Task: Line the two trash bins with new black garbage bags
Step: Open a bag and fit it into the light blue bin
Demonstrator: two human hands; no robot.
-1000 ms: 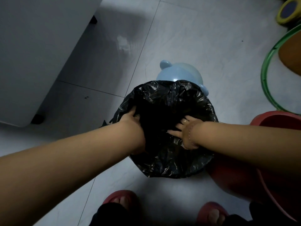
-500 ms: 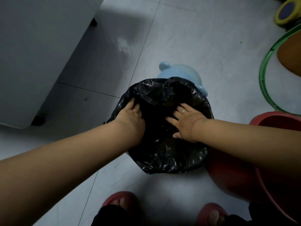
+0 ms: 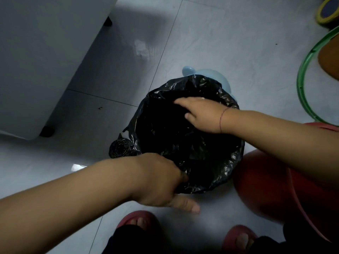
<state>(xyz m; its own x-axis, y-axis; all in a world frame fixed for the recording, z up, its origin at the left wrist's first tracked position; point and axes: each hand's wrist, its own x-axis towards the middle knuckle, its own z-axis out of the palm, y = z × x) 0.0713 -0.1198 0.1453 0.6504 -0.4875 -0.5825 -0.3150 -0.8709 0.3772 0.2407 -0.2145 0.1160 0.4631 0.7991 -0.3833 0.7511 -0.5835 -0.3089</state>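
Observation:
A black garbage bag (image 3: 205,154) is spread over the mouth of a light blue bin (image 3: 222,80), of which only the far edge shows. My left hand (image 3: 159,184) is at the bag's near rim. Its fingers dip over the rim out of sight and its thumb sticks out over the floor. At the far rim my right hand (image 3: 203,114) lies palm down with straight fingers on the plastic. A red bin (image 3: 271,189) stands right beside the bagged bin, with no bag visible on it. A roll of black bags (image 3: 119,149) lies on the floor to the left.
A white appliance (image 3: 45,61) on black feet stands at the left. A green hoop (image 3: 302,85) and a yellow object (image 3: 328,10) lie at the right. My feet in red slippers (image 3: 139,222) are just below the bins on grey floor tiles.
My left hand has slid from the bag's left side to its near rim. My right hand has moved up to the far rim. The roll of bags has come into sight.

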